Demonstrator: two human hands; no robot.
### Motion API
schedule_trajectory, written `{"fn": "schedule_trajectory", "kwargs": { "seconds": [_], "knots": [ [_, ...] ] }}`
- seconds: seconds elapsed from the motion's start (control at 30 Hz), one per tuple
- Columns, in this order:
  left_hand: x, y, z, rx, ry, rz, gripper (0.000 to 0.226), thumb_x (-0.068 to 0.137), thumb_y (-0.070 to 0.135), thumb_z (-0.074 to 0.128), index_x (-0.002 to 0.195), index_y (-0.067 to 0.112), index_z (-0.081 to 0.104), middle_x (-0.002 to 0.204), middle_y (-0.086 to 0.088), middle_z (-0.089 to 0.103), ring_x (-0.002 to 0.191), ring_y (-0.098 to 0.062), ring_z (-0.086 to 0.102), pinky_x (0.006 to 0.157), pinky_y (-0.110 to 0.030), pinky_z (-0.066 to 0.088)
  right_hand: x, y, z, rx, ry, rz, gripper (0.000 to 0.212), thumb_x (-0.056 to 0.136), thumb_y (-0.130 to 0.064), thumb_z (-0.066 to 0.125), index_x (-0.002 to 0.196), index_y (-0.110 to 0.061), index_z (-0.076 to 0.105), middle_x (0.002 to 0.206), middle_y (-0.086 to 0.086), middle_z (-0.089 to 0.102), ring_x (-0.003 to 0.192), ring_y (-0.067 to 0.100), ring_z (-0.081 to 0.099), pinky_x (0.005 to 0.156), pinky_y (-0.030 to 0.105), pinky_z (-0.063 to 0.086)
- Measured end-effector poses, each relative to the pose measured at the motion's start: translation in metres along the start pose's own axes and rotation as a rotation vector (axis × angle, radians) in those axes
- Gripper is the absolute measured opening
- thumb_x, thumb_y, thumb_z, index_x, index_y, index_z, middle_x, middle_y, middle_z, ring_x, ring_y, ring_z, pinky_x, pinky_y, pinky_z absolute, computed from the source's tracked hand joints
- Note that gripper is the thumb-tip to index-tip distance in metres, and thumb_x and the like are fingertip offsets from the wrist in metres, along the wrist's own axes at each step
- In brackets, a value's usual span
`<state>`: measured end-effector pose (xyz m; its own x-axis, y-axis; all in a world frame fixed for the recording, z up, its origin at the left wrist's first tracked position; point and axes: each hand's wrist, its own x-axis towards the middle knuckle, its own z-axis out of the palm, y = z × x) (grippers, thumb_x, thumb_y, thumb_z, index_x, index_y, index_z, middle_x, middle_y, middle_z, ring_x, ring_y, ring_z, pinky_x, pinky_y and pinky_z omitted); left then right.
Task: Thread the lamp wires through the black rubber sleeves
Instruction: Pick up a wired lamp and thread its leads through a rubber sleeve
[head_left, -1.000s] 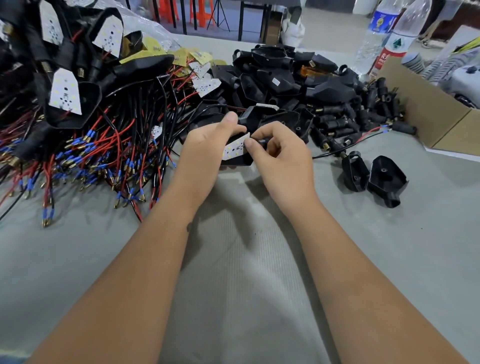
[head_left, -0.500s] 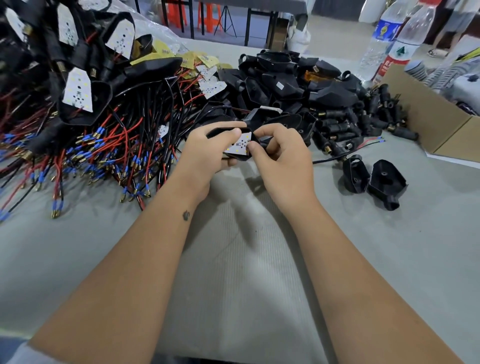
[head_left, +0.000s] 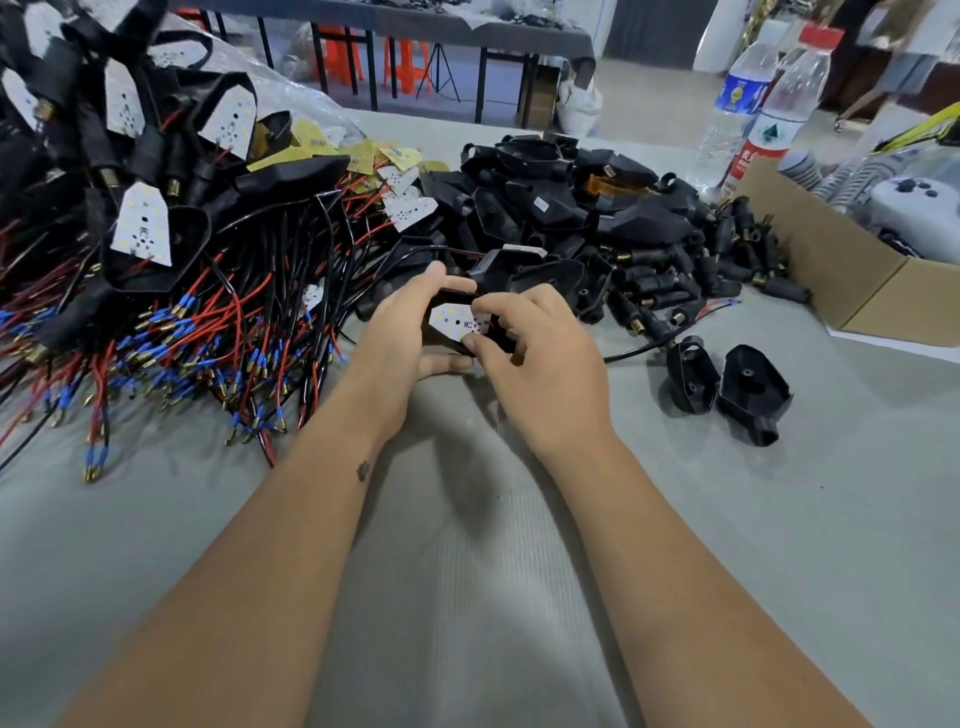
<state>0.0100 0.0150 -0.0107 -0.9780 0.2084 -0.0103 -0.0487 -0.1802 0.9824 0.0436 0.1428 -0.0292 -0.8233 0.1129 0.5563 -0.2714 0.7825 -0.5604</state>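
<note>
1. Head view looks down my two bare forearms to my hands, which meet over the grey cloth of the bench (head_left: 467, 597).
2. My left hand (head_left: 400, 338) cups a black lamp housing (head_left: 441, 340) from the left, thumb curled over its top and fingers under it.
3. My right hand (head_left: 540, 364) closes on the same housing from the right; its thumb and forefinger pinch the edge of the white LED board (head_left: 457, 322) that sits in the housing's open face.
4. So both hands are clamped on one lamp, held just above the bench, close in front of the black pile.
5. I cannot tell where this lamp's wires run; my fingers hide them.
6. To my left lies a heap of wired lamps (head_left: 140, 228), their red and black wires (head_left: 208, 332) fanning toward me with blue-collared brass tips.
7. Straight ahead is a pile of empty black housings (head_left: 561, 208), and to its right a cluster of black rubber sleeves (head_left: 727, 260).
8. Two loose housings (head_left: 727, 387) rest on the bench to my right, touching each other.
9. A cardboard box (head_left: 857, 280) stands at far right, with two water bottles (head_left: 769, 98) behind it.
</note>
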Motion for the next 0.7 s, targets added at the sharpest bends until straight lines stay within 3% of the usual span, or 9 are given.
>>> {"fn": "schedule_trajectory", "kwargs": {
  "seconds": [0.2, 0.33, 0.5, 0.7],
  "knots": [
    [-0.0029, 0.0024, 0.0037, 0.071, 0.015, -0.012, 0.043, 0.106, 0.035, 0.029, 0.108, 0.013, 0.066, 0.127, -0.016, 0.061, 0.086, -0.024, 0.062, 0.071, -0.037, 0.057, 0.0013, -0.0008, -0.0013, -0.037, -0.022, -0.032, 0.022, 0.093, -0.028, 0.064, 0.115, -0.027, 0.066, 0.101, -0.008, 0.054, 0.081, 0.01, 0.052, 0.063, 0.034, 0.047],
    [-0.0034, 0.0004, 0.004, 0.129, 0.014, -0.002, 0.043, 0.106, 0.034, 0.032, 0.108, 0.011, 0.068, 0.111, -0.016, 0.069, 0.089, -0.024, 0.067, 0.072, -0.036, 0.06, 0.0026, -0.0012, -0.0021, 0.028, 0.032, -0.002, 0.015, 0.091, -0.026, 0.067, 0.106, -0.024, 0.069, 0.097, -0.009, 0.046, 0.086, 0.007, 0.047, 0.065, 0.032, 0.043],
    [-0.0012, -0.0035, 0.0011, 0.152, 0.007, 0.039, 0.044, 0.105, 0.039, 0.032, 0.107, 0.012, 0.067, 0.093, -0.01, 0.071, 0.082, -0.017, 0.07, 0.066, -0.031, 0.059, 0.0044, -0.0004, -0.0057, 0.126, 0.048, 0.007, 0.005, 0.088, -0.018, 0.069, 0.093, -0.019, 0.069, 0.1, -0.003, 0.051, 0.099, 0.018, 0.052, 0.078, 0.042, 0.05],
    [-0.0026, -0.0036, 0.002, 0.086, -0.003, 0.014, 0.04, 0.105, 0.04, 0.031, 0.103, 0.016, 0.064, 0.106, -0.016, 0.068, 0.089, -0.024, 0.069, 0.065, -0.033, 0.06, 0.0032, -0.0022, -0.005, 0.012, 0.046, -0.094, 0.015, 0.082, -0.016, 0.075, 0.096, -0.019, 0.074, 0.093, -0.006, 0.049, 0.089, 0.015, 0.051, 0.069, 0.036, 0.047]
  ]
}}
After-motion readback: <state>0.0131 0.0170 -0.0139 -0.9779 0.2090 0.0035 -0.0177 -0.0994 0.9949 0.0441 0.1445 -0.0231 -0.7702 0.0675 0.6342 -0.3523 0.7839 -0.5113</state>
